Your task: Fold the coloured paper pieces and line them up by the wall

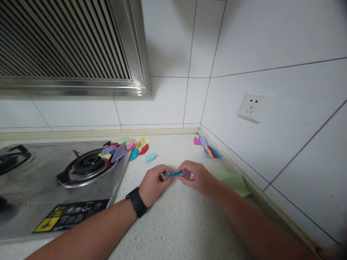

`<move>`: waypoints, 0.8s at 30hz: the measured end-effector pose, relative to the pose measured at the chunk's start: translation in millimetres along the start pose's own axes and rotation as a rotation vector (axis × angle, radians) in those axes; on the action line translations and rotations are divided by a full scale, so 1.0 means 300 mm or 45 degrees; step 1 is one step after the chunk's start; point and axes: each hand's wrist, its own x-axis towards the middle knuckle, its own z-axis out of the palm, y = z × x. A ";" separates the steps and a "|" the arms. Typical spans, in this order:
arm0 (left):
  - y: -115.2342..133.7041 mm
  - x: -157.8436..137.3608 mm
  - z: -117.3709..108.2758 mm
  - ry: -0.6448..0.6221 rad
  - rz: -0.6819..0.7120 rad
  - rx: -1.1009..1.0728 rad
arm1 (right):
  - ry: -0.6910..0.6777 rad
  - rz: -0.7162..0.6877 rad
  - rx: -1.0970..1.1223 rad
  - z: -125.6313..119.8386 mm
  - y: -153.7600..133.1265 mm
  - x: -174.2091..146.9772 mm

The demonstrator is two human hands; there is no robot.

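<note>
Between my two hands is a folded blue piece of paper (pixel 175 174), seen nearly edge-on above the speckled countertop (pixel 173 220). My left hand (pixel 155 183), with a black watch on its wrist, pinches the paper's left part. Its right part is pinched by my right hand (pixel 198 177). Just beyond my left hand lies a light blue folded paper (pixel 151 157). A pale green paper sheet (pixel 232 182) rests beside my right forearm, partly hidden by it.
Several folded papers in mixed colours (pixel 118 153) spill over the edge of the gas stove (pixel 89 196) and its burner. Another colourful folded-paper bunch (pixel 207 148) sits in the wall corner. A range hood (pixel 135 54) overhangs the stove. A socket (pixel 256 106) is on the right wall.
</note>
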 end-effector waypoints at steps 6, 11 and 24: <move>-0.005 -0.004 0.005 0.017 -0.025 -0.005 | 0.008 -0.032 0.004 0.002 0.002 -0.003; 0.004 -0.005 -0.001 -0.027 -0.028 -0.004 | 0.004 -0.056 -0.037 0.001 -0.002 -0.004; 0.028 -0.010 -0.011 -0.079 0.009 0.026 | 0.015 -0.143 -0.162 0.000 -0.014 0.000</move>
